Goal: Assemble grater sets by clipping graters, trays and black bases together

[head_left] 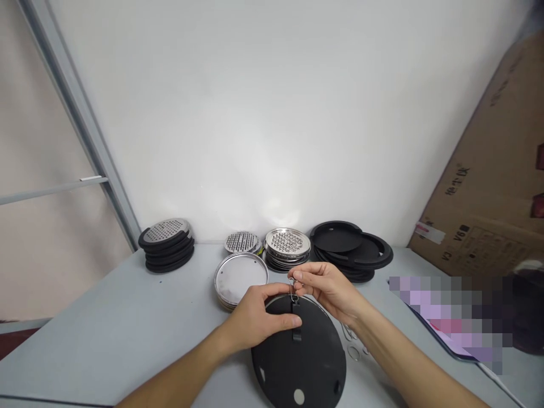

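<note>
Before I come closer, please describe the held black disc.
At the near side of the grey table, find the left grip. It holds the tilted black disc. Unlike the stacked black pieces behind, it has a wire loop at its top edge.

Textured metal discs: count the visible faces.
3: a disc atop the left black stack, a second behind the smooth metal disc, a third just right of the second. More may be hidden.
</note>
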The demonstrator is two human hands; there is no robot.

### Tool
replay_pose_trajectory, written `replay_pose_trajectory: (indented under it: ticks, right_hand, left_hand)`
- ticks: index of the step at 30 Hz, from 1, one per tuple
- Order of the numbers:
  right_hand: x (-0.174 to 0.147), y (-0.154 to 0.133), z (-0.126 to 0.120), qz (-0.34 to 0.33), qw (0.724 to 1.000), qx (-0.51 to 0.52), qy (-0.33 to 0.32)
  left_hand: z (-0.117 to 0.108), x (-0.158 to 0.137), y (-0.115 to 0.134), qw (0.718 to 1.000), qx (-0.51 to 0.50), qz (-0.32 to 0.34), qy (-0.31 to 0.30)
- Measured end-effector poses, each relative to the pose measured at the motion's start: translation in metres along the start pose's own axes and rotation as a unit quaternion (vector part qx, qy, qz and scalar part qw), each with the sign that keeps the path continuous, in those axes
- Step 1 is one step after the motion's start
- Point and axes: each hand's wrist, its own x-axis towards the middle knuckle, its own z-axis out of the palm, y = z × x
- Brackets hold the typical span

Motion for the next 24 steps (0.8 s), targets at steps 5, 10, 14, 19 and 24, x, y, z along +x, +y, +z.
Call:
replay_pose_trajectory:
  ticks: [5, 10, 14, 19, 24]
  right_hand:
    - [-0.001, -0.001, 0.001, -0.008, 1.000, -0.020, 0.012]
    - [-0.001, 0.001, 0.004, -0.018, 0.999, -0.041, 0.021]
    - [0.001, 0.003, 0.004, -0.011, 1.000, 0.011, 0.009]
    - [0.000, 0.000, 0.004, 0.018, 0.994, 0.105, -0.009]
    - [-0.007, 0.000, 0.011, -0.029, 0.999, 0.043, -0.002]
  left_hand:
    - [0.001, -0.001, 0.002, 1.000, 0.000, 0.023, 0.000]
    - [0.000, 0.001, 0.002, 0.998, -0.038, 0.047, -0.013]
    - [-0.003, 0.003, -0.005, 0.997, -0.064, 0.037, -0.009]
    - [-0.003, 0.004, -0.008, 0.978, -0.210, -0.008, 0.003]
    - [-0.002, 0.003, -0.010, 0.884, -0.457, -0.102, -0.018]
